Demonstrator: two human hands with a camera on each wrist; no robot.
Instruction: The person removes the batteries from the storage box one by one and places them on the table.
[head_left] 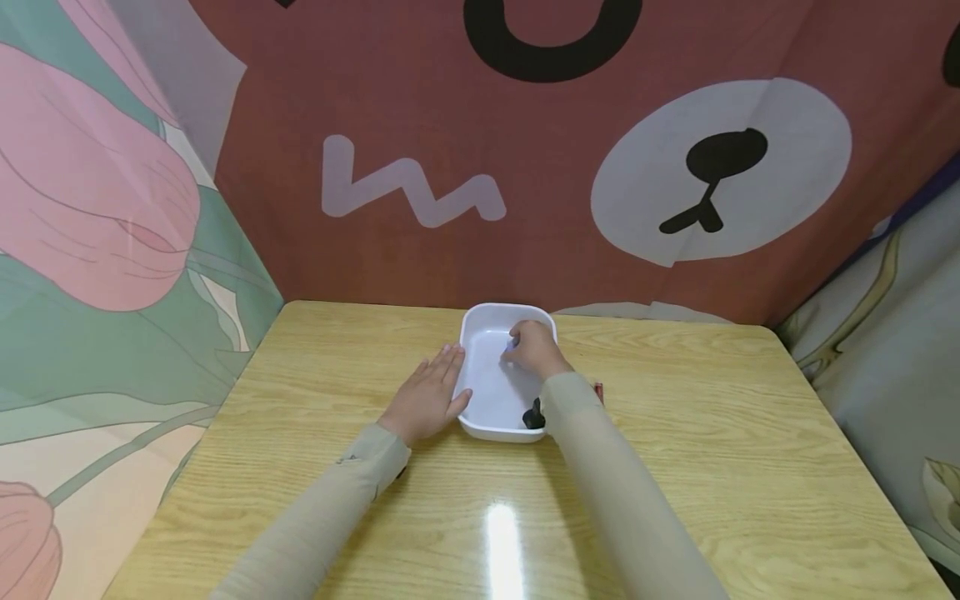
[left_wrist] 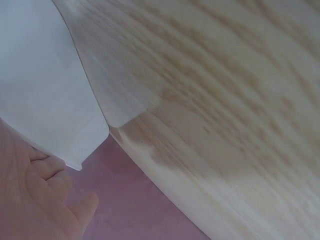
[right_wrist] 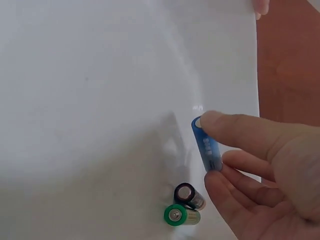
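Note:
A white rectangular tray stands on the wooden table. My right hand reaches into its far right part and pinches a blue battery by its two ends, thumb on one end and a fingertip at the other. Below it in the right wrist view, a green battery and a dark battery lie side by side in the tray. My left hand rests against the tray's left rim with its fingers extended; in the left wrist view the fingers are up against the tray's side.
Wooden table surrounds the tray, with a red patterned cloth hanging behind its far edge. A small black object shows at the tray's near right corner, and a small red piece peeks out beside the right sleeve.

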